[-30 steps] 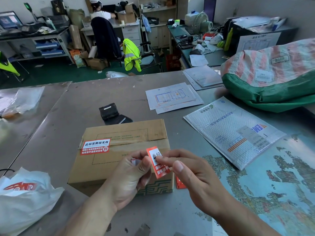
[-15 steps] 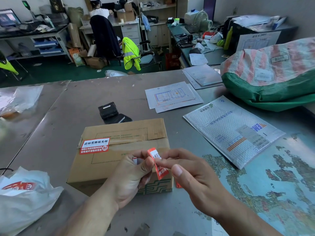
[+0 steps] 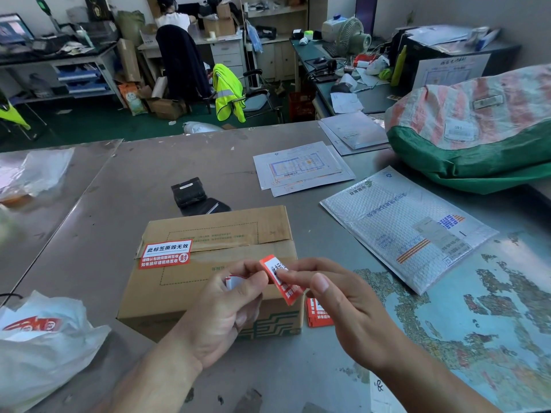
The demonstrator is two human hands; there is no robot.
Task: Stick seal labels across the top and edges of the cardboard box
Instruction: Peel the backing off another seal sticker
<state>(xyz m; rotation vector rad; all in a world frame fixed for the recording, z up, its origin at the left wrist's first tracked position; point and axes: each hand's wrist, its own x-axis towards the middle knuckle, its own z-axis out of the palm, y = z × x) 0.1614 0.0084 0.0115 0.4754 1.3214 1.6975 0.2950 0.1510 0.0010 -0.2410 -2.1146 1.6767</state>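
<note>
One red-and-white seal label [image 3: 165,254] is stuck across the left of the top seam of the brown cardboard box [image 3: 208,293] on the near bench [image 3: 119,204], and I fear the second label [image 3: 281,280], pinched by my right fingers [image 3: 301,268] while my left fingers [image 3: 250,281] grip its white backing [image 3: 234,282], could curl onto itself.

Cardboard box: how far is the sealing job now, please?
Done: one seal label is stuck across the top seam of the cardboard box, near its left end. In hand: the right hand pinches a second label above the box, while the left hand holds a white slip, perhaps its backing. Remaining: the seam's right part and the near edge show no label; spare labels lie by the box's right corner.
</note>
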